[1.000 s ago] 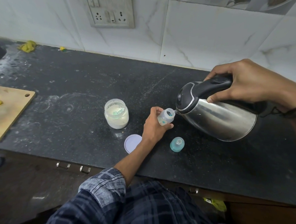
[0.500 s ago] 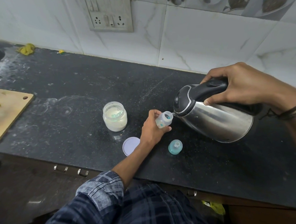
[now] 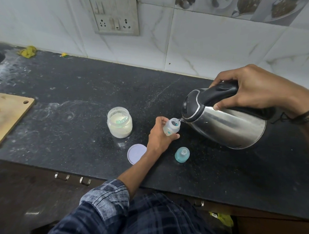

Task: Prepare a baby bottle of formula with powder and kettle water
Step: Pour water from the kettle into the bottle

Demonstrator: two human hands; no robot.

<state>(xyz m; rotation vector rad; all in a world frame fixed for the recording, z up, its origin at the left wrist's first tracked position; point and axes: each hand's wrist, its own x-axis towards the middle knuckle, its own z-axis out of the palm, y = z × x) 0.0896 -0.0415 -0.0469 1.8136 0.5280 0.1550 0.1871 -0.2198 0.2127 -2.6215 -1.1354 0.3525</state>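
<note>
The left hand (image 3: 158, 136) is curled round a small clear bottle (image 3: 171, 127), holding it tilted a little to the right on the dark counter (image 3: 76, 89), near the middle of the scene. The right hand (image 3: 253, 91) grips the black handle of a steel kettle (image 3: 226, 125), fingers wrapped over the top and thumb underneath. The kettle is tipped to the left, its spout right at the bottle's open mouth, where a thin run of water shows. Just left of the bottle stands an open jar (image 3: 119, 122) partly filled with pale powder, with something blue-green lying in it. The jar's round white lid (image 3: 136, 153) lies flat on the near side, partly hidden by the left wrist. A blue-green bottle top (image 3: 182, 154) stands on the counter near the front edge, just below the kettle and apart from the bottle. At the far left a wooden cutting board (image 3: 3, 117) lies with a yellow scrap on it, and more yellow scraps (image 3: 27, 51) sit by the tiled wall. A socket plate (image 3: 115, 14) is set in the wall above. A checked sleeve (image 3: 108, 197) is rolled up on the left arm
</note>
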